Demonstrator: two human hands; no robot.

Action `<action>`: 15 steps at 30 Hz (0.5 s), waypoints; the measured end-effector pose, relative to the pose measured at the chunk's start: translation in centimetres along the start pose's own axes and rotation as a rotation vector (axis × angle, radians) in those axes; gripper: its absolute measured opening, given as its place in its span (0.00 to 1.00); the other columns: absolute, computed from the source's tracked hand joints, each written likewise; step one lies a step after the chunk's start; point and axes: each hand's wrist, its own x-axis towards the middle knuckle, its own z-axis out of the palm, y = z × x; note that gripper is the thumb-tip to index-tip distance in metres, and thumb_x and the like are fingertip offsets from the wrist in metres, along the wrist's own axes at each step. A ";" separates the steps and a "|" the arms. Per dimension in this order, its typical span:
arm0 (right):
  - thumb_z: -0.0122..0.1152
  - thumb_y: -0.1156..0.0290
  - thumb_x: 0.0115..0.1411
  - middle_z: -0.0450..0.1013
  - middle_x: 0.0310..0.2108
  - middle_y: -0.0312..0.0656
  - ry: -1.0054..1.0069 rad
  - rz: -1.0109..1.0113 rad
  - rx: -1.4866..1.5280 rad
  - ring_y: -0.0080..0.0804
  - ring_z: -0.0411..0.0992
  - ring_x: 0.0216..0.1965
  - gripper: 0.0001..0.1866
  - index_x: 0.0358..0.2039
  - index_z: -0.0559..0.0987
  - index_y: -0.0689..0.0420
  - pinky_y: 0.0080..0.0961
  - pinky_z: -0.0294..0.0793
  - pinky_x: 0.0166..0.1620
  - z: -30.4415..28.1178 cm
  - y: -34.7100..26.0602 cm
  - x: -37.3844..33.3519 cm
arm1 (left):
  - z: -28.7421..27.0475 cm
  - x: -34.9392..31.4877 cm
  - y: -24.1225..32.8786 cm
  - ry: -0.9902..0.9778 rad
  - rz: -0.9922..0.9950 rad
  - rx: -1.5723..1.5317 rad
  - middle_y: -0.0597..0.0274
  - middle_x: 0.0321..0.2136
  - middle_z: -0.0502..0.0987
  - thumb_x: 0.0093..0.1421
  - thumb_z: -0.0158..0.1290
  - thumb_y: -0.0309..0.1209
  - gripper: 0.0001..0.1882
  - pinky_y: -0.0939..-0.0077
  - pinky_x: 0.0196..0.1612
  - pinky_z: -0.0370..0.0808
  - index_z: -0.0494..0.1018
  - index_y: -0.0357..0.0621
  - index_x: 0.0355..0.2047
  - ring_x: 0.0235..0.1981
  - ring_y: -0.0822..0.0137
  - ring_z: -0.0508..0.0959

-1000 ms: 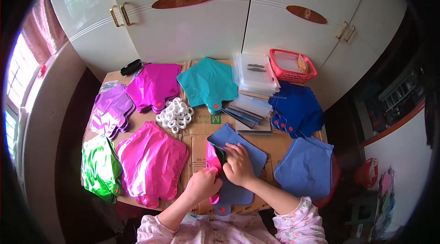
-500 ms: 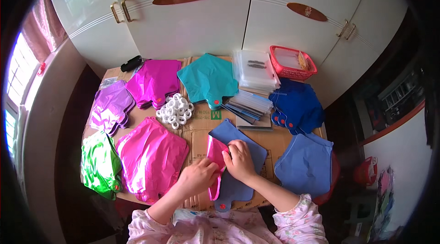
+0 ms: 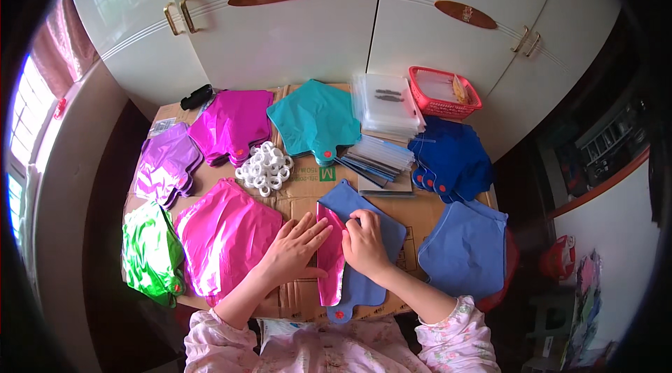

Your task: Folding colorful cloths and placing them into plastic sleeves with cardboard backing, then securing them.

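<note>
White cabinet, pink curtain at left — and, perhaps, a red bucket.

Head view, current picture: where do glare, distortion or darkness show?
Head view: window washed out, glare whitening the green foil and brightening the folded pink foil; head view again: cardboard edges bowed, corners black, lower right dim.
</note>
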 end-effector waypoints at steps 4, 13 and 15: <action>0.54 0.77 0.51 0.62 0.41 0.53 0.006 -0.009 -0.008 0.51 0.61 0.47 0.06 0.28 0.69 0.64 0.43 0.61 0.51 0.0 -0.1 0.0 | 0.1 0.0 -0.1 -0.018 0.004 0.016 0.61 0.63 0.57 0.46 0.56 0.58 0.48 0.52 0.63 0.51 0.55 0.49 0.63 0.65 0.52 0.52; 0.54 0.77 0.51 0.62 0.41 0.53 0.002 -0.023 -0.042 0.51 0.61 0.48 0.05 0.27 0.69 0.64 0.44 0.60 0.53 0.1 -0.2 0.1 | 0.3 0.0 -0.2 -0.092 -0.022 0.068 0.65 0.65 0.54 0.46 0.53 0.63 0.49 0.51 0.64 0.49 0.53 0.53 0.64 0.66 0.52 0.50; 0.54 0.77 0.51 0.62 0.42 0.53 -0.020 -0.017 -0.054 0.52 0.60 0.50 0.07 0.30 0.69 0.65 0.44 0.60 0.54 0.1 0.0 0.0 | 0.4 0.0 -0.3 -0.099 -0.019 0.076 0.65 0.65 0.53 0.47 0.52 0.64 0.49 0.50 0.64 0.48 0.53 0.54 0.64 0.66 0.52 0.49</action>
